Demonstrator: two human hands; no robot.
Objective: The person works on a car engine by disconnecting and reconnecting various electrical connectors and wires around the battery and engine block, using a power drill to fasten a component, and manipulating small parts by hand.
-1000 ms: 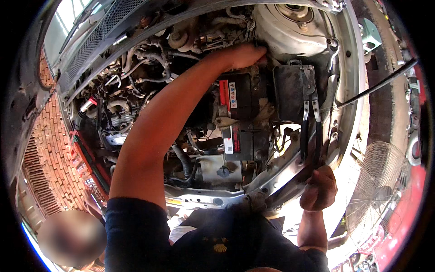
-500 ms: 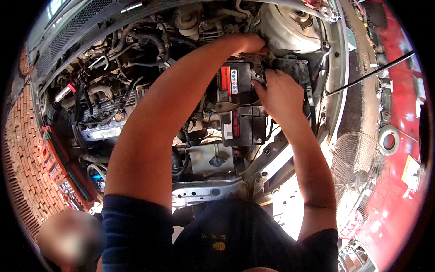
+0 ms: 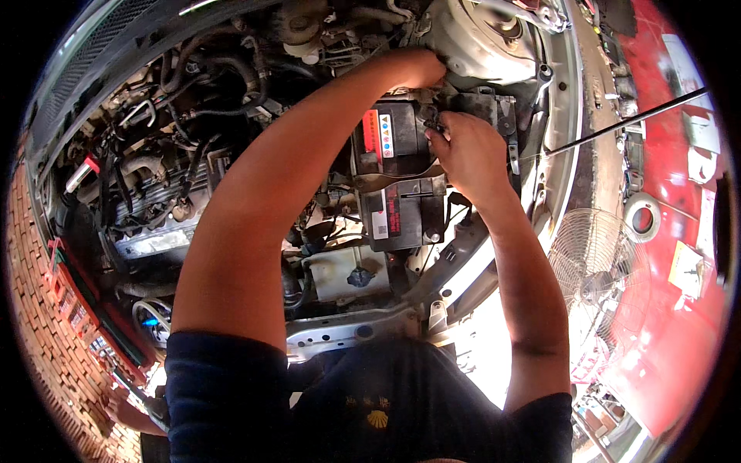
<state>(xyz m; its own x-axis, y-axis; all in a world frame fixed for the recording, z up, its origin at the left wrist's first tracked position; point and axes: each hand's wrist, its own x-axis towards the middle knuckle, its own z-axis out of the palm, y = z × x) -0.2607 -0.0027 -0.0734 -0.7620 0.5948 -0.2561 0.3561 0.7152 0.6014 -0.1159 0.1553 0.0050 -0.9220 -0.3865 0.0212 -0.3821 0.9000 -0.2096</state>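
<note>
A black car battery (image 3: 409,147) with a red and white label sits in the engine bay, a metal hold-down strap (image 3: 394,179) across its middle. My right hand (image 3: 472,150) is closed at its upper right corner, thumb and fingers pinching a dark battery terminal clamp (image 3: 434,123). Past the battery's far edge reaches my left hand (image 3: 423,69); its fingers point down out of sight among the parts there, so their hold cannot be seen. Beside my right hand stands a black box (image 3: 486,108).
Hoses and the engine (image 3: 154,185) fill the left side. Nearer me is a whitish reservoir with a black cap (image 3: 360,276). A thin prop rod (image 3: 625,123) slants at the right, above a wire fan (image 3: 594,282). Another person's hand (image 3: 116,405) shows lower left, near a red tool case (image 3: 85,309).
My right hand has closed its thumb and fingers round the terminal clamp, where they were spread before. The left hand stays behind the battery. The view has shifted slightly.
</note>
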